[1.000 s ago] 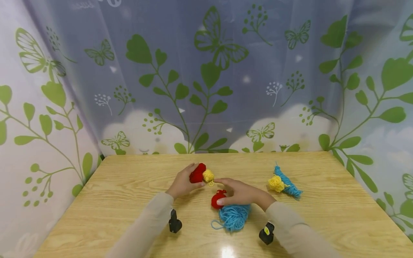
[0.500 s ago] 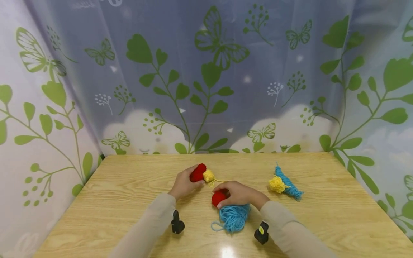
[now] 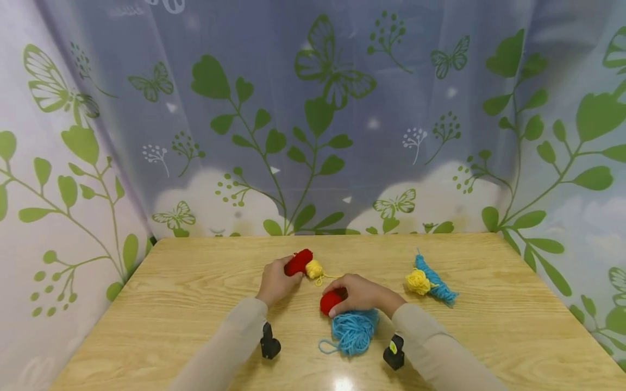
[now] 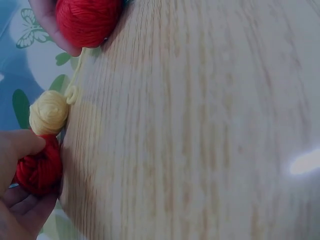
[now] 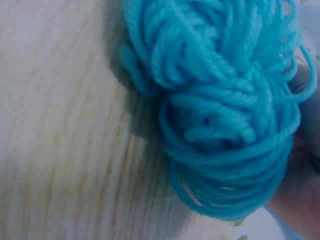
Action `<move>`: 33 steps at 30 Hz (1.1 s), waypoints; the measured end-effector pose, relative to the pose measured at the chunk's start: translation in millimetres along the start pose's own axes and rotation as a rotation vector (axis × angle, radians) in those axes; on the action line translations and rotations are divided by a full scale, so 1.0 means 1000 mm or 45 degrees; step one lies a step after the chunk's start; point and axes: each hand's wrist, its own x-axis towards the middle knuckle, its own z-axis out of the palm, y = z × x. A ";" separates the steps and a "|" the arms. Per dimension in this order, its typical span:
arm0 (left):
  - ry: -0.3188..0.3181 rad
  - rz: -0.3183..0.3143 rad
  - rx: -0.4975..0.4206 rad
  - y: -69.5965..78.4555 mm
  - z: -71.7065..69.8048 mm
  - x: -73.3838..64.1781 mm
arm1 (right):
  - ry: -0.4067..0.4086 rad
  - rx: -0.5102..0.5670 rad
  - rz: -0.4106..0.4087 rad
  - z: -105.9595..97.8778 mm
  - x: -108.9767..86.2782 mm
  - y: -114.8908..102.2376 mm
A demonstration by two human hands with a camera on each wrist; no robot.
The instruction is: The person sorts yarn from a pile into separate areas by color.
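- A curtain (image 3: 381, 146) printed with green leaves and butterflies hung behind a wooden table (image 3: 161, 298), on which a blue heap (image 3: 354, 332) of yarn lay; all places here are given from that heap.
- The left hand (image 3: 276, 281) was beyond the blue heap and to its left, thumb and fingers curled round a red roll (image 3: 299, 263) of yarn, pinching it between them.
- A small yellow ball (image 3: 314, 269) touched the right end of the red roll, also beyond the heap and to its left.
- A yellow strand (image 4: 80, 66) ran from the yellow ball toward the right hand (image 3: 359, 294); where it ended could not be told.
- The right hand was at the heap's far edge, its fingers curled over a red ball (image 3: 331, 303) and its thumb at the ball's near side; whether it also touched the heap could not be told.
- The red ball sat just beyond the heap, toward its left.
- A loose loop (image 3: 327, 347) stuck out from the heap's left side.
- Well to the heap's right and farther back, a yellow tuft (image 3: 418, 282) lay against a slanting blue roll (image 3: 437, 279).
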 end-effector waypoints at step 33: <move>0.197 -0.137 -0.136 -0.012 -0.049 -0.018 | 0.020 0.039 0.019 0.001 0.000 0.001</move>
